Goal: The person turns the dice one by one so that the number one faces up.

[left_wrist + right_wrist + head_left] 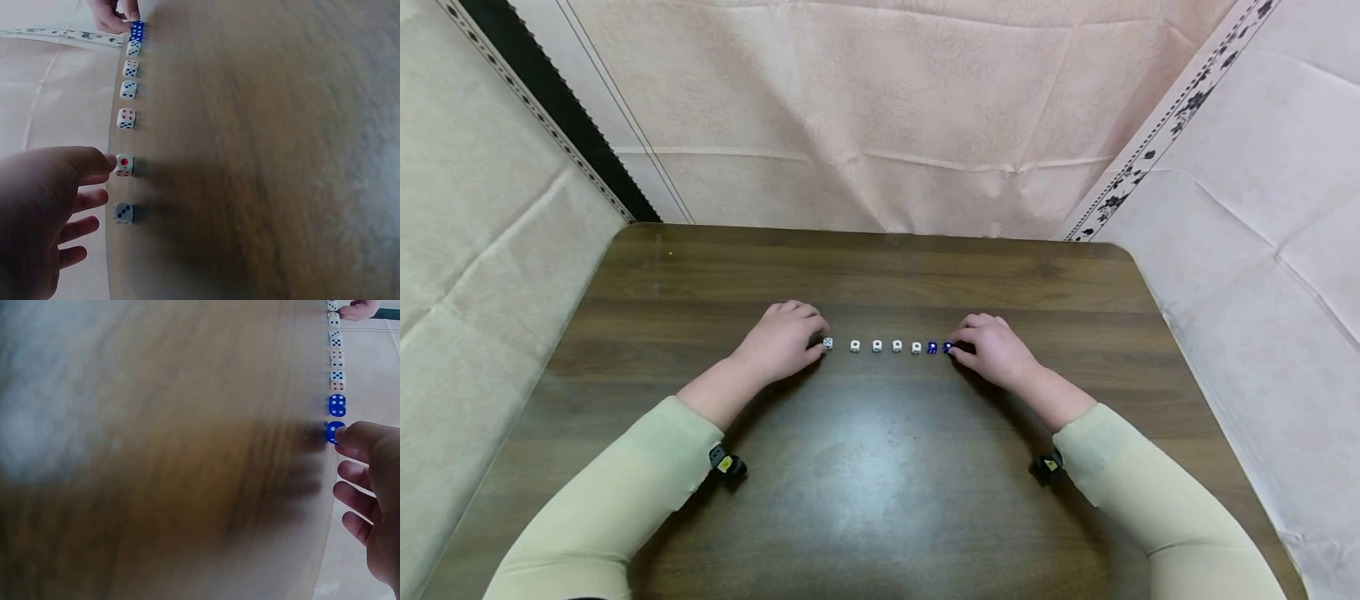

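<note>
A row of small dice runs across the brown wooden table. My left hand is at the row's left end, thumb tip at a white die with a red pip on its facing side. Its other fingers are spread and loosely bent. Beyond that die, another white die sits under the hand, hidden in the head view. At the right end my right hand pinches the last blue die, thumb over its near face. A second blue die stands just beside it.
Between the hands stand several more white dice, spaced more widely toward the left. Pale patterned cloth hangs behind the wooden table and along both sides. Dark wrist cameras sit at both sleeve cuffs.
</note>
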`<state>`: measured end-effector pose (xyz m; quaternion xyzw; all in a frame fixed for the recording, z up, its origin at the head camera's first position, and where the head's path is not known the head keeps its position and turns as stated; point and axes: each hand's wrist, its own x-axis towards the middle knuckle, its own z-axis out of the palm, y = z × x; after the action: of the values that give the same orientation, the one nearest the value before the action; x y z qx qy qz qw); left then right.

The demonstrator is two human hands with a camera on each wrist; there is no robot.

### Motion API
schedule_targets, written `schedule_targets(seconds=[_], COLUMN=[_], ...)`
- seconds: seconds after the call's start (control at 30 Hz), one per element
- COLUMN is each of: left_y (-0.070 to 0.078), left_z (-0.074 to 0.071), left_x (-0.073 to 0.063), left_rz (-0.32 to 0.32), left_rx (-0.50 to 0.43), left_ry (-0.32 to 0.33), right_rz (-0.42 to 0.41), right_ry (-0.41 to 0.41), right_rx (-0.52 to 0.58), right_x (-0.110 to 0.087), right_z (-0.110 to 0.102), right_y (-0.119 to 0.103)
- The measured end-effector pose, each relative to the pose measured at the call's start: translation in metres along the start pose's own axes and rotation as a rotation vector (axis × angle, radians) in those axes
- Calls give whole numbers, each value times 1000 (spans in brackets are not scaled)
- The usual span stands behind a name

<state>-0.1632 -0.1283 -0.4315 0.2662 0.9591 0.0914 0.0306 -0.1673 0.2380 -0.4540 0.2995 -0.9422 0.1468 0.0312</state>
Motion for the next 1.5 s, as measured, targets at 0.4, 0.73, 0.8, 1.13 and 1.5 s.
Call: schedule_targets(seconds=[0.4,0.73,0.8,1.13,1.5], left_y=[3,3,2,3,4], left_z=[8,11,12,11,9], left_x=[8,10,11,12,14], left_rz=[4,14,16,22,-6], left_rx=[31,31,30,47,27], left_ry=[-33,-27,-25,-18,-6], right_rz=[3,-1,1,1,-11], right_ry=[-19,-20,-22,-27,-27], right_rx=[-16,-37,-42,-50,-61], right_x=[1,0,0,1,2], right_z=[-1,0,0,-1,-5], right_y=[-2,0,0,-1,-5])
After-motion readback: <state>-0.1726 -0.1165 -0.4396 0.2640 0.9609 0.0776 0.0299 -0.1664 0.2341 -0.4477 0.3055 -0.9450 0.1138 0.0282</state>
